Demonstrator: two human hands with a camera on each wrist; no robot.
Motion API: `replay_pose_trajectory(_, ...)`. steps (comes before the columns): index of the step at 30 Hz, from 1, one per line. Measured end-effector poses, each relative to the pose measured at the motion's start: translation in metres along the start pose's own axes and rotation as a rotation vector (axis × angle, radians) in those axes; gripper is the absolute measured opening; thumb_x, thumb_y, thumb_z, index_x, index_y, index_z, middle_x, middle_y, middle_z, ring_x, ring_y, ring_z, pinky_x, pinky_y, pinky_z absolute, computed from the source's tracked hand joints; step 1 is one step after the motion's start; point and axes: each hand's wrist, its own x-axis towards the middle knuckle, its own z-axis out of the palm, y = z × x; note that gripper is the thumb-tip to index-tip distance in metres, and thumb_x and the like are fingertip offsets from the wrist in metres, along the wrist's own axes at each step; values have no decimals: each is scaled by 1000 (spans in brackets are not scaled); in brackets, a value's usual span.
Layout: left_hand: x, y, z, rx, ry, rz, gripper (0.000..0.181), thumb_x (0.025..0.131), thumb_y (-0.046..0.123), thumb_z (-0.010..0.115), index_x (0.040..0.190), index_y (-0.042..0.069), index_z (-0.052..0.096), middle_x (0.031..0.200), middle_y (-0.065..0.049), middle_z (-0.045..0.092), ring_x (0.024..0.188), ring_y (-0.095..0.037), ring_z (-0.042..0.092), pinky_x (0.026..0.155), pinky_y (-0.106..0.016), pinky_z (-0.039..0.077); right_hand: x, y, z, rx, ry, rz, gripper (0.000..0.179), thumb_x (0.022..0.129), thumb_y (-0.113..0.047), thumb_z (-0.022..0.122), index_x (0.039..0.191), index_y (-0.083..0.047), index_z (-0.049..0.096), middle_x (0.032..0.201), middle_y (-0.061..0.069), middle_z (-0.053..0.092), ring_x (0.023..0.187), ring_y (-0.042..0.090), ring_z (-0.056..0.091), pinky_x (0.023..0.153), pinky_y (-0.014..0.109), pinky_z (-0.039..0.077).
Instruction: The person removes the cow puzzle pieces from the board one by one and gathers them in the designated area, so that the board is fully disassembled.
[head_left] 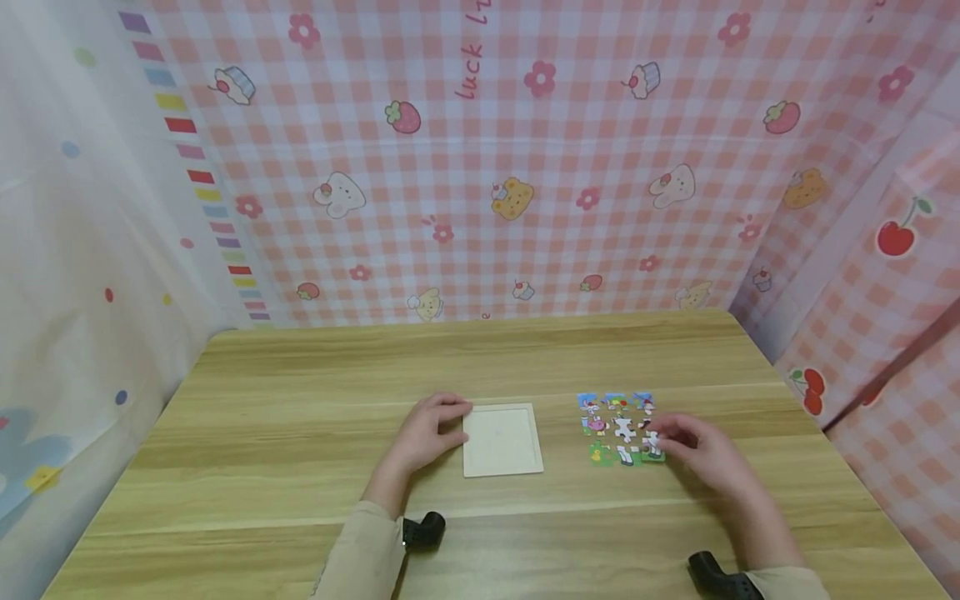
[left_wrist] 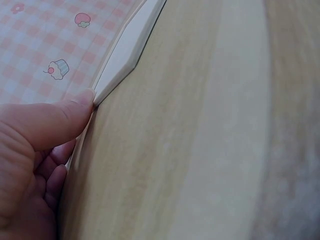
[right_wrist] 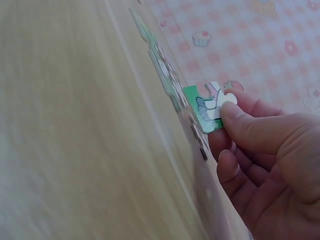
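At the middle of the table lies a square, pale wooden puzzle tray [head_left: 501, 442] with a raised rim. My left hand [head_left: 431, 429] rests at its left side, thumb and fingertips touching the rim; in the left wrist view the thumb meets a corner of the tray [left_wrist: 122, 57]. My right hand [head_left: 708, 457] pinches a jigsaw piece [right_wrist: 207, 111] between thumb and index finger. That piece is green and white with a printed figure, held tilted up beside the other jigsaw pieces [head_left: 622, 429]. These lie picture side up in loose rows, slightly apart, right of the tray.
The wooden table [head_left: 337, 367] reaches back to a pink checked curtain [head_left: 480, 250]. More patterned cloth hangs at the left and right sides. A black wrist device [head_left: 424, 531] sits at my left cuff, another [head_left: 716, 575] at my right.
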Motion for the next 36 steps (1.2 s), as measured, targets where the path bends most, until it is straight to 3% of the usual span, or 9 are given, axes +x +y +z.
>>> replay_pose_trajectory(5,1,1,0,1,-6,-8,42,85,6,77,126,0,67,131,-15,58,126,-37,49,110,-51,34,-3,8,-6,-4,-18,7,15,88,5,69,103,3,68,87,11,68,80,2,58,69,19,48)
replay_pose_trajectory(22,0,0,0,3,-3,2,42,85,5,77,125,-1,67,129,-14,59,124,-37,50,108,-51,35,-4,11,-7,-91,-18,68,18,85,6,71,102,0,71,87,0,67,78,2,57,70,21,50)
replay_pose_trajectory(28,1,-2,0,12,1,11,42,85,5,78,125,-1,67,129,-15,60,123,-37,50,108,-51,36,-4,10,-7,-117,-14,92,18,85,4,72,102,-1,72,94,6,69,81,4,58,72,22,51)
replay_pose_trajectory(36,0,-2,2,15,-3,5,43,85,6,78,126,0,67,130,-14,60,124,-36,50,108,-50,36,-5,7,-7,-154,48,96,20,84,2,75,104,-1,72,95,8,69,79,4,57,69,22,49)
